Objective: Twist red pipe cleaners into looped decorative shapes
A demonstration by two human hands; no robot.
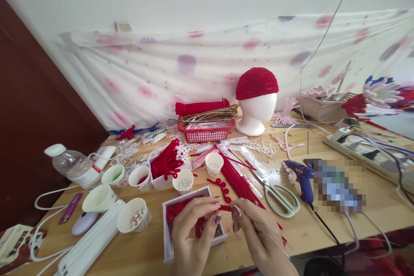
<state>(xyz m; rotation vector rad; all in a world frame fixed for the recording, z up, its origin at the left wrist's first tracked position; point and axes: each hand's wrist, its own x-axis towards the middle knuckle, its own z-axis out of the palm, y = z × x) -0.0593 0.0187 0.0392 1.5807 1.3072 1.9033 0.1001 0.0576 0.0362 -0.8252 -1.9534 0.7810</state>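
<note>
Cluttered wooden table (323, 228), red pipe cleaner (225, 208) pinched between both grips

Both hands meet at the near edge of the table (371, 207), the left hand (190, 233) over a shallow box (168, 241) and the right hand (258, 237) just right of it, a pipe cleaner piece (225, 208) pinched between them. Scissors (280, 196) lie right of the hands, a glue gun (302, 179) further right. Paper cups (132, 220) sit left of the box (several hold beads), a water bottle (76, 166) lying beyond them at far left. A basket (205, 131) sits far centre, a foam head (255, 103) to its right.
</note>
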